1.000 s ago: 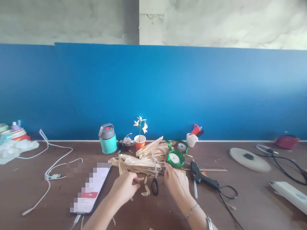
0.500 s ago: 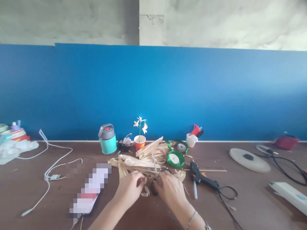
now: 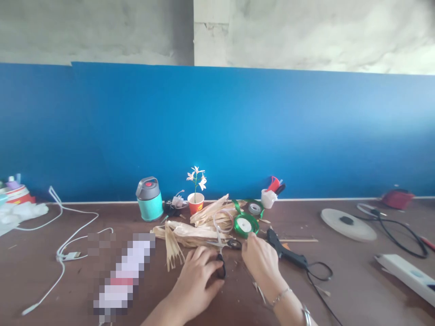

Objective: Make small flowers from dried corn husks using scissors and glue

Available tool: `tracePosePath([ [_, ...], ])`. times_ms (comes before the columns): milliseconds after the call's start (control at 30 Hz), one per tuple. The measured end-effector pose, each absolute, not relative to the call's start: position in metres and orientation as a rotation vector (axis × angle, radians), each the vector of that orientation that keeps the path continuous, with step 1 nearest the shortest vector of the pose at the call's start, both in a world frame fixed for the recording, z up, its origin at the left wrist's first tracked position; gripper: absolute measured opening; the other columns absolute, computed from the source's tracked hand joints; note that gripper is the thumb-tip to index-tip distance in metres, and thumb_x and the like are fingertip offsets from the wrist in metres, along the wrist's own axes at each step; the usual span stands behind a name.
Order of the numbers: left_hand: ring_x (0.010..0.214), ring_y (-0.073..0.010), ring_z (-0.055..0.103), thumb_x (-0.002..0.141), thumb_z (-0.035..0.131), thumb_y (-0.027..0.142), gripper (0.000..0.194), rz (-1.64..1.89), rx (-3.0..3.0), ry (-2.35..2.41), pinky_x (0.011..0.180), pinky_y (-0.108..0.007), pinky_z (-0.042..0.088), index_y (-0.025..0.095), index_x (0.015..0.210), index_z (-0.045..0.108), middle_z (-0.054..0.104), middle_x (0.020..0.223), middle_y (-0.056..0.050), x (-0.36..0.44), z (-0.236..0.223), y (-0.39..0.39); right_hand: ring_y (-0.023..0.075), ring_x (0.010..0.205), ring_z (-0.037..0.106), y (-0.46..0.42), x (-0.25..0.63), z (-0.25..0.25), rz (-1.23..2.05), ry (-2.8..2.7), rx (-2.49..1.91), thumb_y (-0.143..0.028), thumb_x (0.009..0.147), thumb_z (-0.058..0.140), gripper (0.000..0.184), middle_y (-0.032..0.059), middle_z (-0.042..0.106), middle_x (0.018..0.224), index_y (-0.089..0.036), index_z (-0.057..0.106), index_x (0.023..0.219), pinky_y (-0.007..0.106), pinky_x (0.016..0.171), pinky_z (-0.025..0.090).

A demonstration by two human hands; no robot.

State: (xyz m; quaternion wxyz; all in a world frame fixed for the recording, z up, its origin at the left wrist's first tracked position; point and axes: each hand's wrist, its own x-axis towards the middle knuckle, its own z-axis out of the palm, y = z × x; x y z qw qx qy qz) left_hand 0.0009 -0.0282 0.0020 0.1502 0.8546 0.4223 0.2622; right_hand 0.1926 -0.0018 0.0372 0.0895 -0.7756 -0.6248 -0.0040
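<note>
Now seeing brown desk [image 3: 360,290], cluttered. Spotting husk heap [image 3: 190,228] mid-desk, just past both hands. Catching L hand [image 3: 195,278] palm-down, thumb apart from fingers, i.e. w/ open-looking grip. Then R hand [image 3: 261,256], curled, fingertips hidden; can't tell if gripping anything. Noting glue gun [image 3: 285,251] just outside R hand: poss. hot, could burn if brushed. Next, scissors [image 3: 220,246] at heap's near edge, loop by L fingers, blades apparently parted: might nick if groped blindly. Lastly, ribbon spool [image 3: 244,224] beyond R hand: may unwind if bumped.
</note>
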Motion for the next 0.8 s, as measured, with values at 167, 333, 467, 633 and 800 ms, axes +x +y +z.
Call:
tracePosePath([
  [167,0.105,-0.0259,0.051,0.081,0.059,0.018,0.026,0.884,2.407,1.381,0.089,-0.042,0.043,0.022,0.106,0.064,0.062,0.106,-0.008,0.000,0.006,-0.024,0.0196,0.075,0.070,0.004,0.180,0.026,-0.016,-2.037,-2.002,-0.014,0.089,0.038,0.040,0.0078,0.074,0.079,-0.022,0.054,0.125,0.024,0.062,0.043],
  [333,0.097,-0.0252,0.054,0.084,0.053,0.018,0.021,0.995,2.383,1.417,0.084,-0.040,0.046,0.021,0.100,0.066,0.062,0.095,-0.008,-0.004,0.006,-0.019,0.0223,0.077,0.070,0.005,0.196,0.035,-0.108,-1.747,-2.235,-0.019,0.090,0.038,0.034,0.0118,0.074,0.081,-0.017,0.062,0.114,0.027,0.064,0.045],
  [467,0.094,-0.0251,0.054,0.085,0.051,0.018,0.021,0.997,2.388,1.424,0.082,-0.040,0.047,0.020,0.098,0.066,0.062,0.091,-0.008,-0.006,0.004,-0.017,0.0276,0.083,0.070,0.003,0.222,0.048,0.016,-1.639,-2.453,-0.016,0.083,0.042,0.028,0.0177,0.073,0.088,-0.014,0.071,0.085,0.030,0.063,0.045],
  [633,0.091,-0.0243,0.055,0.085,0.051,0.018,0.020,1.007,2.396,1.438,0.081,-0.040,0.047,0.021,0.097,0.066,0.061,0.089,-0.007,-0.006,0.002,-0.017,0.0281,0.084,0.069,0.006,0.226,0.045,0.022,-1.655,-2.443,-0.014,0.082,0.042,0.030,0.0173,0.073,0.088,-0.013,0.071,0.092,0.030,0.064,0.045],
  [800,0.092,-0.0242,0.054,0.086,0.049,0.018,0.020,0.986,2.396,1.450,0.082,-0.040,0.046,0.020,0.097,0.065,0.061,0.089,-0.007,-0.007,0.001,-0.016,0.0215,0.081,0.069,0.015,0.211,0.031,-0.034,-1.803,-2.247,-0.016,0.087,0.038,0.037,0.0102,0.074,0.087,-0.019,0.061,0.116,0.026,0.064,0.043],
])
